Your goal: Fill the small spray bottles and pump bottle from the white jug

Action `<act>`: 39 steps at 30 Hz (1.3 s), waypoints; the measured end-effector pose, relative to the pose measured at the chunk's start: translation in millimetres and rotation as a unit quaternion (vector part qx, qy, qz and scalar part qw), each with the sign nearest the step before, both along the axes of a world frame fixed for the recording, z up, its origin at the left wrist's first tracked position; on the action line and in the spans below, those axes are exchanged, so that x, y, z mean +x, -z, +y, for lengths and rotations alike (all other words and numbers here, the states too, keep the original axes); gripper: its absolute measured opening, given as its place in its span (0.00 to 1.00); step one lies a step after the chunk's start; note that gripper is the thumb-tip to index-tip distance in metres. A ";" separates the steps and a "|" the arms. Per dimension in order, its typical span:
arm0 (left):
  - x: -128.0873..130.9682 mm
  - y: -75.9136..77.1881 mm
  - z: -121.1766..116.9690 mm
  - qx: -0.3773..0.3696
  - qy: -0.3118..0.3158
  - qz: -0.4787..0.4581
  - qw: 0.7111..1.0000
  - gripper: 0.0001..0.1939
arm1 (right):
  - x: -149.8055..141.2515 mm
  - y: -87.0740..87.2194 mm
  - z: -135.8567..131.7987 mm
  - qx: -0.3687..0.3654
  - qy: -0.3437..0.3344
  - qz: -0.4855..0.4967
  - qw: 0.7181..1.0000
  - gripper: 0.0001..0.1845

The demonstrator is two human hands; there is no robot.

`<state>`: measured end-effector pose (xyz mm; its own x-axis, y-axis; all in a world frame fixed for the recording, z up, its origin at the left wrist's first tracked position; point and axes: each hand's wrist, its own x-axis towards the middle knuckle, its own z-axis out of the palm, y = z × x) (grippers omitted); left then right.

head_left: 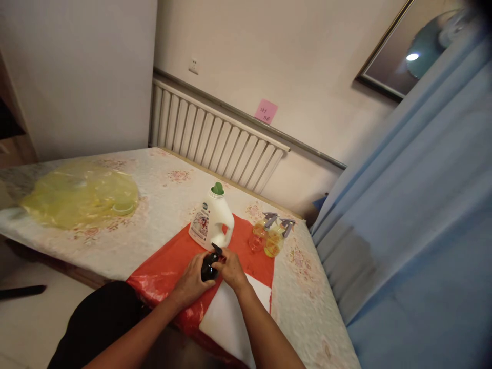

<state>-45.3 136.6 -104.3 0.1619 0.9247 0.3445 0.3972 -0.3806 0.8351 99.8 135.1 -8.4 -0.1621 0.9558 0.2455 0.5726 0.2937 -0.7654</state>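
A small black pump bottle (208, 270) is between my two hands, in front of a large white jug. My left hand (192, 281) is closed around the bottle's body from the left. My right hand (231, 270) grips it at the neck, just below the black pump head (217, 249). Right behind them stands the white jug (215, 218), upright, with a handle, a printed label and a green spout in its uncapped mouth. Under these lies a red plastic sheet (161, 259). A white flat board or sheet (229, 320) rests beneath my right forearm.
Two clear spray bottles (273, 245) with grey trigger heads stand right of the jug. A yellow plastic bag (84, 195) lies on the flowered tablecloth (161, 177) at the left. Behind the table is a radiator (219, 141); a blue curtain (403, 205) hangs along the right.
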 end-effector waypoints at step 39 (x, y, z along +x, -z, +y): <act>6.8 -7.3 -1.9 0.005 0.006 0.036 0.999 0.39 | -6.6 25.4 -3.2 0.079 0.127 -0.088 0.985 0.18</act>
